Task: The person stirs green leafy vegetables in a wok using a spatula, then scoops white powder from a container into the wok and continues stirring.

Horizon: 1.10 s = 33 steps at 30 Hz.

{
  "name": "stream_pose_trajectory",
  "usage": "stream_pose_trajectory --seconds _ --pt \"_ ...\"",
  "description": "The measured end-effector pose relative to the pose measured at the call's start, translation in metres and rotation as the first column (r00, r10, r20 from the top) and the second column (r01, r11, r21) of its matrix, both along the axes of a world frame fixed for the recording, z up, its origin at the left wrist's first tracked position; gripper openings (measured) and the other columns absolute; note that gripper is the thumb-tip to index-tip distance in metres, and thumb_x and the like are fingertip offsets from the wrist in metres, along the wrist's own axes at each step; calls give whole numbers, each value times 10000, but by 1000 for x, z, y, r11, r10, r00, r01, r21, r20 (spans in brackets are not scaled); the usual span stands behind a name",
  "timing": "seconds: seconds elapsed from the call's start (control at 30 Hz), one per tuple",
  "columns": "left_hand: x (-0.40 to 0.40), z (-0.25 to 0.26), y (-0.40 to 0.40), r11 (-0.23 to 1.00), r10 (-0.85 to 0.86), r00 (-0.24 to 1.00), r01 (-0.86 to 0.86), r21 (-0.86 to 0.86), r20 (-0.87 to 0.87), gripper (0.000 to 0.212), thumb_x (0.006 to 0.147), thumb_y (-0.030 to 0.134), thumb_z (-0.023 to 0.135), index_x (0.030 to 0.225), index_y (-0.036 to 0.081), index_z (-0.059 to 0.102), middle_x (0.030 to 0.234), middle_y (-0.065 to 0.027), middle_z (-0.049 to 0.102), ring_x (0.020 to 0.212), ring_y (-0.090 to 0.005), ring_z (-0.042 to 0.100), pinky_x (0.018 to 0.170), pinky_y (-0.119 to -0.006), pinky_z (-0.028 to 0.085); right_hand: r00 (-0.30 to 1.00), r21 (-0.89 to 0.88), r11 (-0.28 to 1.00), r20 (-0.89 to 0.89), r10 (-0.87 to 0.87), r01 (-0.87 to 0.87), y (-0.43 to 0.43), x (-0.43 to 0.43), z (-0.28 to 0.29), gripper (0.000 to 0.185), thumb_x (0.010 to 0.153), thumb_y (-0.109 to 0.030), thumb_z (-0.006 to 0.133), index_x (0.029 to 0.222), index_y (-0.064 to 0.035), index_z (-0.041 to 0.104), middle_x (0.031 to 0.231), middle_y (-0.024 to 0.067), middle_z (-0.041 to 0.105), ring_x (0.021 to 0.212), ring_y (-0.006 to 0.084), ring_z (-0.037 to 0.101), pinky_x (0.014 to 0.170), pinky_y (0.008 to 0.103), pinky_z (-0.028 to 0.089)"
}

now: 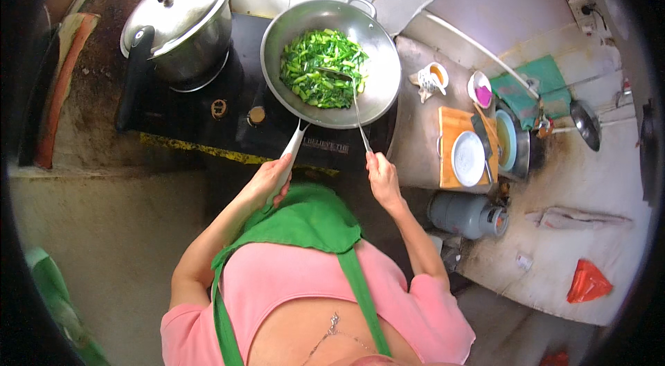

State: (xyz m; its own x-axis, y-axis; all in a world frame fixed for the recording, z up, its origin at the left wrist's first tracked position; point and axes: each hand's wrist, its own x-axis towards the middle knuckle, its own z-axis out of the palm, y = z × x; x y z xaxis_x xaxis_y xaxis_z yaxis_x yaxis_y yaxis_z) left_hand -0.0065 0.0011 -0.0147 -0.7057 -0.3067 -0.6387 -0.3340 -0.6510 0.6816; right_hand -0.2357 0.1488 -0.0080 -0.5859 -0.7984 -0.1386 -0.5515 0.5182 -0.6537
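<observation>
A metal wok (382,75) stands on the black gas cooktop (249,70) in front of me. Chopped green leafy vegetables (319,62) lie in its bowl. My left hand (273,179) is wrapped around the wok's long pale handle (295,145). In my right hand (383,176) is the shaft of a metal spatula (358,111). The spatula's blade rests among the greens, partly covered by them.
Left of the wok stands a lidded steel pot (189,28) with a black handle. On the right are a wooden cutting board (448,142) bearing a white plate (468,158) and a knife (482,135), small bowls, and a basin (522,153). Below sits a grey gas cylinder (457,214).
</observation>
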Motion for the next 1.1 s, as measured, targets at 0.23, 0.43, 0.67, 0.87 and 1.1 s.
stream_pose_trajectory --seconds 0.23,0.43,0.67,0.87,1.1 --pt "-2 6 0 1000 1 1000 -1 -30 18 519 909 528 352 724 49 429 484 -53 434 313 -154 380 285 -289 308 972 -94 990 221 -84 107 6 3 -3 395 941 -322 431 665 -40 450 483 19 394 435 109 409 420 290 325" --pt "-2 5 1 999 -18 999 19 -31 35 526 913 527 337 695 55 418 479 -47 427 314 -148 380 284 -290 318 952 -140 981 294 -86 132 2 -5 -13 415 941 -384 412 662 -77 443 491 -28 384 408 63 377 376 239 295" --pt "-1 13 0 999 -11 1000 12 -34 28 544 903 545 350 668 59 420 467 -43 422 312 -145 378 293 -282 317 801 -149 967 593 -81 208 2 2 9 408 935 -416 409 663 -111 417 480 -54 347 369 43 330 335 211 261" --pt "0 5 3 1000 2 999 -2 -2 46 527 899 548 360 715 58 425 475 -43 424 317 -147 373 290 -281 294 664 -21 964 728 -168 267 2 8 4 423 929 -463 390 677 -123 411 463 -63 318 336 34 273 305 197 214" --pt "2 4 0 1000 10 1000 -10 7 17 528 894 559 361 740 58 427 478 -47 424 316 -148 368 290 -277 286 213 100 958 964 -161 270 0 -2 20 444 925 -514 332 742 -120 426 452 -65 266 306 42 213 277 197 152"
